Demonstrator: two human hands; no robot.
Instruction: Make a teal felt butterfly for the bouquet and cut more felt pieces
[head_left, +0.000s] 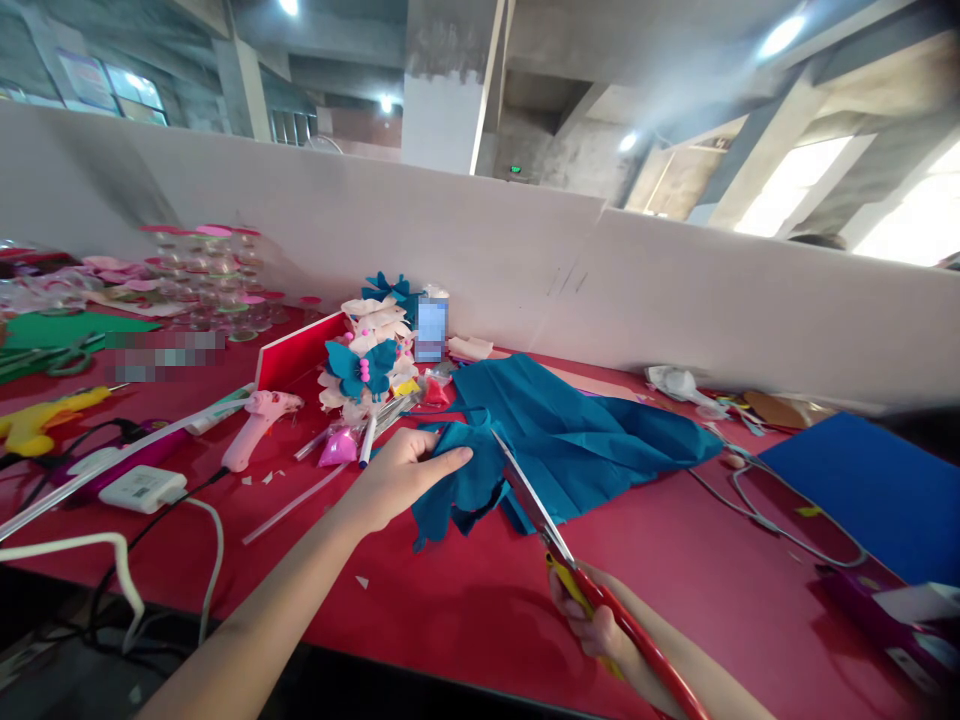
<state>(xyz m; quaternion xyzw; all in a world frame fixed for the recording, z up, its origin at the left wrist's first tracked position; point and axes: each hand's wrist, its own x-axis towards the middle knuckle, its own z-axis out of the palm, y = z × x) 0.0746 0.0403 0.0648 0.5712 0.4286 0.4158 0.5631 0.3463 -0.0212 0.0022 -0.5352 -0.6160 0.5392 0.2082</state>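
My left hand (401, 475) pinches the near edge of a teal fabric piece (465, 480), fingers closed on it, holding it just above the red table (465, 600). My right hand (596, 620) grips red and yellow handled scissors (555, 545). Their blades point up and left into the teal fabric next to my left fingers. A larger sheet of teal fabric (577, 430) lies spread behind.
A pink glue gun (259, 420), a yellow glue gun (37, 420), a white charger (139, 488) with cables, a red box (300, 350), a teal butterfly ornament (364, 368), glue sticks, a blue sheet (870, 480) at right, and a grey partition wall (675, 290) behind.
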